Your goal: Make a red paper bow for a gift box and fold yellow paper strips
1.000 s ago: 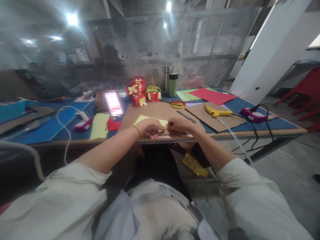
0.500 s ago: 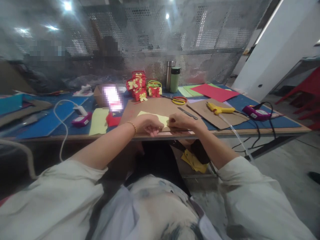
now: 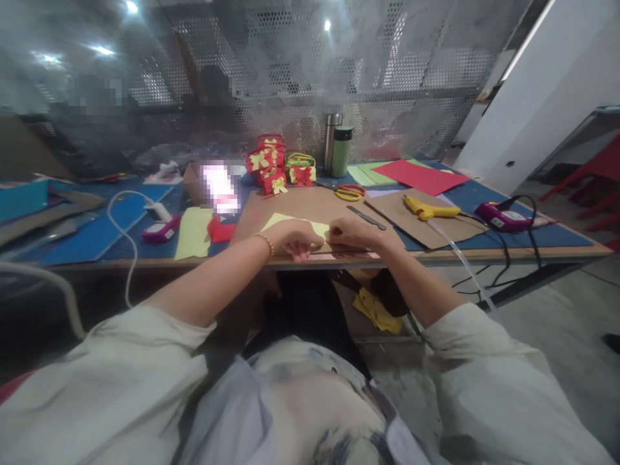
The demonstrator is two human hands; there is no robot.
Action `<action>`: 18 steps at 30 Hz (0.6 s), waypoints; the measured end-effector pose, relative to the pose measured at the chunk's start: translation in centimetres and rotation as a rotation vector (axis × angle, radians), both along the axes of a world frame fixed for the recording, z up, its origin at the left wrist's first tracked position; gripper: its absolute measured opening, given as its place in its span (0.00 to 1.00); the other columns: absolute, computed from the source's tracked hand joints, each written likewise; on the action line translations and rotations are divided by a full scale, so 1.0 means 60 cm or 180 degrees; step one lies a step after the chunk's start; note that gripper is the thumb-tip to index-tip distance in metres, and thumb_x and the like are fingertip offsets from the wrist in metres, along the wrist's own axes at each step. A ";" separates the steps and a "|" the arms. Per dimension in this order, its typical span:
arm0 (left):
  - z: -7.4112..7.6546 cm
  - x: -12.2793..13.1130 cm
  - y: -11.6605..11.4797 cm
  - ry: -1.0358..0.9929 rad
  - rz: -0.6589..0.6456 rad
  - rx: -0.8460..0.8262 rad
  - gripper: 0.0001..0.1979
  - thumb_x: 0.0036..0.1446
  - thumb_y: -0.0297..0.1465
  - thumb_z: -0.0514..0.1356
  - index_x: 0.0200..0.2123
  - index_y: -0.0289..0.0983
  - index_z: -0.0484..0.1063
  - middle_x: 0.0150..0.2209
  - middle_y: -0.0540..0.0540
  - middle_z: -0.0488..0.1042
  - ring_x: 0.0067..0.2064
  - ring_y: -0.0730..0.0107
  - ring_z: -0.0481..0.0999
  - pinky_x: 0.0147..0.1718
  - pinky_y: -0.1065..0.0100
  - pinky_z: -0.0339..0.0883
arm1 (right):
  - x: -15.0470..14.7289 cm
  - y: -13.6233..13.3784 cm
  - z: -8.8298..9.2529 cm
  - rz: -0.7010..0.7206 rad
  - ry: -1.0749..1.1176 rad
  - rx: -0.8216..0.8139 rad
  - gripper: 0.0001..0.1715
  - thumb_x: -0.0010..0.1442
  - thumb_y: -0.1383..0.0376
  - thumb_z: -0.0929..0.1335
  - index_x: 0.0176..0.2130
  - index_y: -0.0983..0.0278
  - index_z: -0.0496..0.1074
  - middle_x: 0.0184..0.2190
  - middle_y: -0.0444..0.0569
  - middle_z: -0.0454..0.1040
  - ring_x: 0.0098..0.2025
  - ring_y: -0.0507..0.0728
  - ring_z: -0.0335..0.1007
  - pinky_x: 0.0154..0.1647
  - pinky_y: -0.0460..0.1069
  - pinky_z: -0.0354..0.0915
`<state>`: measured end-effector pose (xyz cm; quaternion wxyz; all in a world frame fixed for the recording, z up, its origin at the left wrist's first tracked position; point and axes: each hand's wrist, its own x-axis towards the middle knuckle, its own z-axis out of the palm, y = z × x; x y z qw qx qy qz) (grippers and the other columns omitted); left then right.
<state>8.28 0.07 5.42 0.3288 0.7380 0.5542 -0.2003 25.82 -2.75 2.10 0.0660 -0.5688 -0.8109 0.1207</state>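
Observation:
A sheet of pale yellow paper (image 3: 317, 227) lies over the cardboard near the table's front edge. My left hand (image 3: 294, 236) is curled over its near side, thumb and fingers closed on the paper. My right hand (image 3: 352, 231) pinches the paper's right end, with its fingertips partly hidden by the hand itself. The two hands are close together but apart. Under them is a brown cardboard sheet (image 3: 295, 201). A narrow dark tool like a knife (image 3: 367, 218) lies just beyond my right hand. Behind it are yellow-handled scissors (image 3: 351, 192).
A yellow glue gun (image 3: 431, 210) rests on cardboard at right, its cord near a purple device (image 3: 504, 217). Red paper boxes with bows (image 3: 268, 165) and a green bottle (image 3: 341, 152) stand at the back. Left are a lit phone (image 3: 221, 187) and yellow sheets (image 3: 194, 234).
The view has shifted slightly, so the things on the table appear a little further right. Both hands keep nearly the same pose on the yellow paper.

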 end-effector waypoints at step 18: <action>-0.014 -0.020 0.005 -0.0310 0.0185 -0.0144 0.06 0.47 0.32 0.64 0.29 0.36 0.79 0.24 0.41 0.82 0.24 0.65 0.81 0.26 0.71 0.75 | -0.002 -0.003 0.000 0.0081 0.0163 0.0004 0.10 0.63 0.63 0.68 0.35 0.66 0.77 0.32 0.48 0.79 0.31 0.52 0.64 0.31 0.47 0.53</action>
